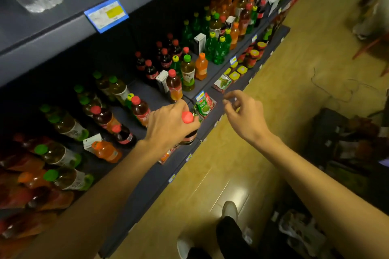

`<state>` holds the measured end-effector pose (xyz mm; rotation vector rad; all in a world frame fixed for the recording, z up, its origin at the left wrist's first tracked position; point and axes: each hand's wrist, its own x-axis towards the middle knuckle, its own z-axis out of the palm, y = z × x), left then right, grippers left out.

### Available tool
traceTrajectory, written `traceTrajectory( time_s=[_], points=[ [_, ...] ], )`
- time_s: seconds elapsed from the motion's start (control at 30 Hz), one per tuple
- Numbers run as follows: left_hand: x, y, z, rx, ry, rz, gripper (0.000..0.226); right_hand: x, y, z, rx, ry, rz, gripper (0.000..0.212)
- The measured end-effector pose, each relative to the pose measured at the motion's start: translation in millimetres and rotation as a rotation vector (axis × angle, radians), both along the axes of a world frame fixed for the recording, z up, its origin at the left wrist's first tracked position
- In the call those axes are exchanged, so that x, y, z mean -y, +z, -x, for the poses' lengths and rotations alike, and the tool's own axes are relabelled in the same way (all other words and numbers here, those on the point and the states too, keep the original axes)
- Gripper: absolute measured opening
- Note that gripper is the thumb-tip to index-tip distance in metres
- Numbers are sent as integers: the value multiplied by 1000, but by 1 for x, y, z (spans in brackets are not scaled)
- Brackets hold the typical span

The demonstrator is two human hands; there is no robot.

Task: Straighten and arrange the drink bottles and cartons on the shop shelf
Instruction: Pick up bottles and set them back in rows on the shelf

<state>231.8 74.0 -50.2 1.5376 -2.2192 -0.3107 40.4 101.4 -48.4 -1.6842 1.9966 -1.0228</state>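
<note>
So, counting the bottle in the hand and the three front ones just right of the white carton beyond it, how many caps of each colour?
Red caps: 2, the held bottle and the amber bottle
Green caps: 1, the tea bottle
Orange caps: 1, the orange bottle
Total: 4

Glossy tan floor, dim light

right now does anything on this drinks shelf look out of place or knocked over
Yes. A white carton stands among the bottles beside an orange bottle, and the types are jumbled. The left hand grips a red-capped bottle at the shelf's front edge.
</note>
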Motion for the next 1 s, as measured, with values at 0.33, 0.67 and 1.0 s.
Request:
traceTrajectory(
  time_s=[0.33, 0.67, 1.0],
  points=[
    [39, -1, 97, 20, 82, -42, 26, 47, -8, 94, -5, 53, -10, 12],
    [65, -13, 97, 50, 117, -51, 26, 91, -20, 87, -7, 166, -54, 12],
    [117, -22, 57, 112, 119, -15, 33, 153, -28, 52, -39, 257, -84, 13]
  ],
)
